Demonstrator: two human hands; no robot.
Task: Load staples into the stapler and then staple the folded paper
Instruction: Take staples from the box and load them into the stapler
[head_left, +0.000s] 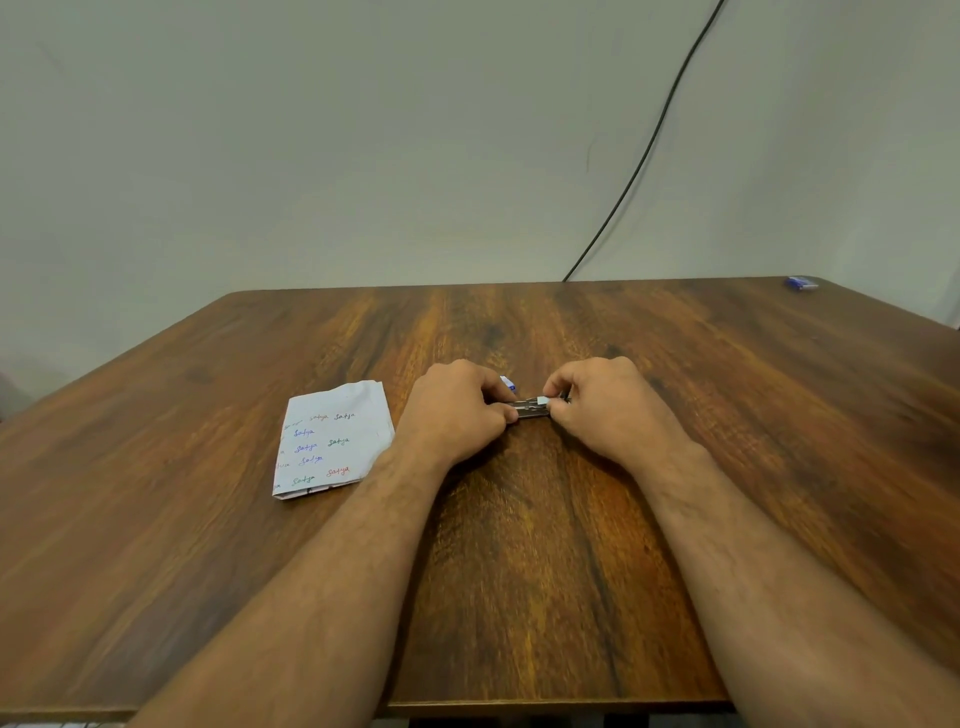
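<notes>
Between left hand (457, 410) and right hand (608, 408), both pinched closed: small silvery stapler (531, 408).

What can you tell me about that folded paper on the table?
The folded paper is white, lying flat on the wooden table, just left of the left hand. One word is handwritten on it many times in blue, green, red and purple ink. A fold runs along its near edge. Neither hand grips it.
</notes>
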